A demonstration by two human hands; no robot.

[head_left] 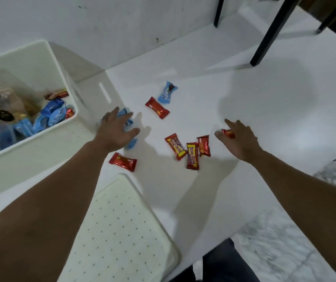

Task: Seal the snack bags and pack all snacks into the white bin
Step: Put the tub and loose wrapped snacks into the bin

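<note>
**A:** Status on the hands?

**B:** Left hand (116, 130) is palm down, fingers spread wide, over a small cluster of light blue foil snack packets (131, 143) just right of the white plastic bin (69, 127). Packets show past the fingertips and below the palm. Can't tell if it grips any of them — the hand hides the contact.

**A:** Right?

**B:** Right hand (238, 139) reaches in from the right, thumb and forefinger narrow around a small red foil candy wrapper (228, 133). Looks pinched; can't tell if it's lifted off the white tabletop (244, 94).

**A:** What's loose on the table?

**B:** Between the hands: two red-and-yellow "beng-beng" wafer bars (192, 155) touching at one end, with a plain red foil bar (204, 145) just beside them on the right. Further back, a red foil bar (157, 108) touching a light blue packet with a dark end (166, 95). Near the left forearm, another red foil bar with a white label (123, 161).

**A:** Bin contents?

**B:** Bin sits at the left, open top, slot handle in the right wall. Inside: several blue packets (54, 115), a couple of red ones along the right wall, some clear bags with dark contents — blurred, can't say whether they're sealed.

**A:** Anything else?

**B:** White perforated lid-like panel (122, 231) lies on the near table edge, below the left arm. Black furniture legs (270, 31) stand beyond the table's far corner.
</note>
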